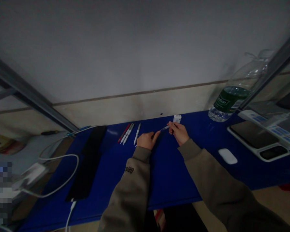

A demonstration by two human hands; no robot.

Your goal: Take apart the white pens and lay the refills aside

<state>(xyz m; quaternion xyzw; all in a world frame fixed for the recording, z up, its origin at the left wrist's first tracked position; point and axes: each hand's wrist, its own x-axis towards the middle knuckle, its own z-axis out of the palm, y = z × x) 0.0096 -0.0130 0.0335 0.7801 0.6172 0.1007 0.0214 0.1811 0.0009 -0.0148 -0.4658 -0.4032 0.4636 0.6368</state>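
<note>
My right hand (178,131) pinches a slim light-coloured pen (165,128) above the blue desk top. My left hand (146,140) is closed, its thumb reaching to the pen's other end; the exact contact there is too small to make out. Just left of that hand lies a single white pen (137,133). Farther left, a red pen (124,133) rests beside white and grey pens (127,134), all roughly side by side. Behind my right hand, near the wall, is a small white item with fine print (177,118).
A large clear bottle (232,96) with a green label stands at the right rear. Nearby are a white-framed device with a dark screen (253,133) and a rounded white object (227,156). On the left lie a long black object (87,170) and white cables (62,191).
</note>
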